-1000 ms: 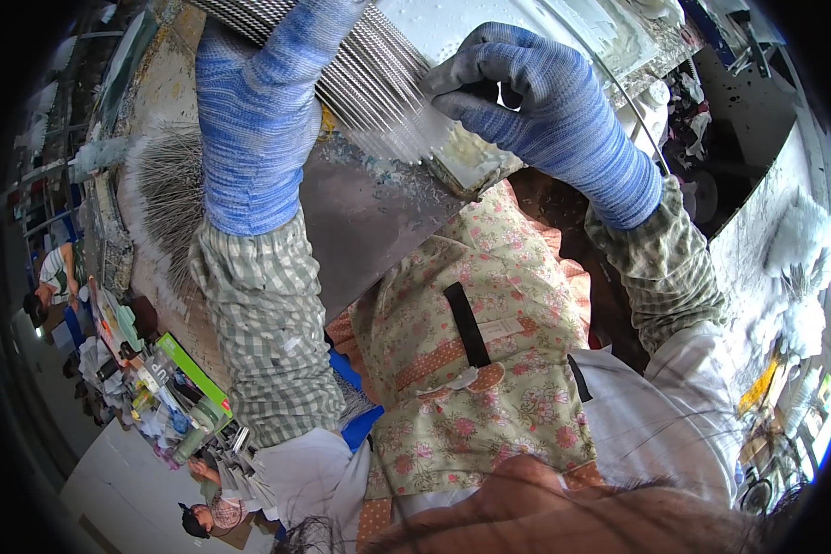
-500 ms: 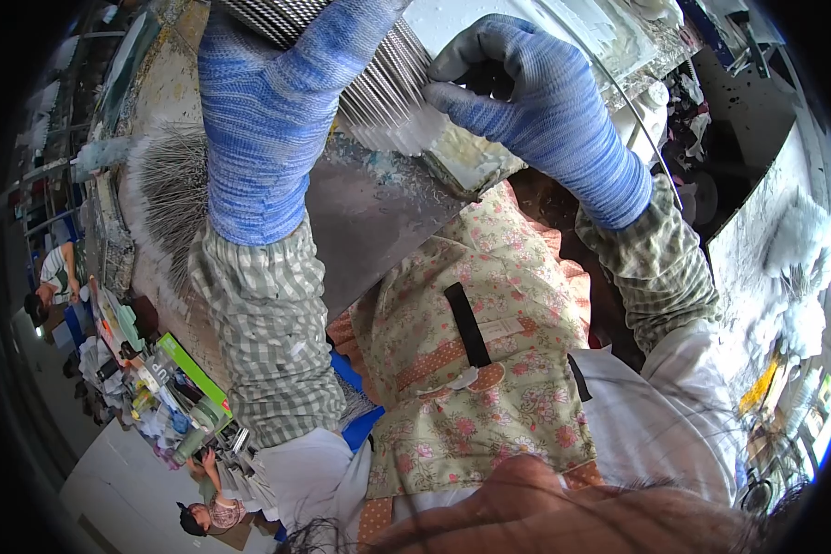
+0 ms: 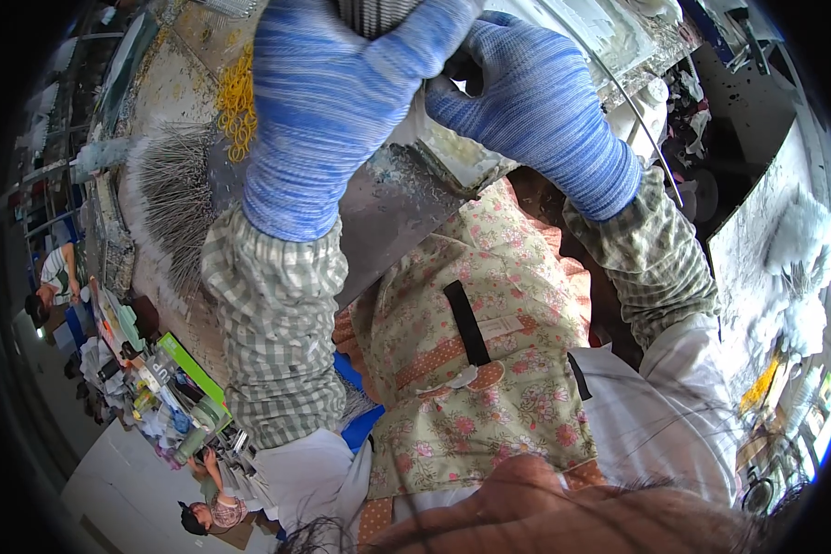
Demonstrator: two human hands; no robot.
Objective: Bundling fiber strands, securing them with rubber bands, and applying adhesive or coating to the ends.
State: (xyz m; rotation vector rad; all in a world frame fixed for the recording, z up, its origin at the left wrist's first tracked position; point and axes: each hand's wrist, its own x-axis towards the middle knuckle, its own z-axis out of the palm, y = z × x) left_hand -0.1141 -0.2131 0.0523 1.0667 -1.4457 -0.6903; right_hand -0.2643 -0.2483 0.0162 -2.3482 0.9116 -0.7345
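Gripping the bundle of thin grey rods (image 3: 379,13) at the top edge, my left hand (image 3: 342,111) is wrapped shut around it and has come closer to my face than a second ago. My right hand (image 3: 535,111) curls against the bundle's side. Below lies the grey counter (image 3: 388,208), with loose rods (image 3: 171,198) and yellow bands (image 3: 235,97) further left.

The camera sits on my head and looks straight down. It is very close to my left hand (image 3: 328,111) and right hand (image 3: 540,111), both up near the top. My apron (image 3: 471,369) fills the middle. The edges bend round.
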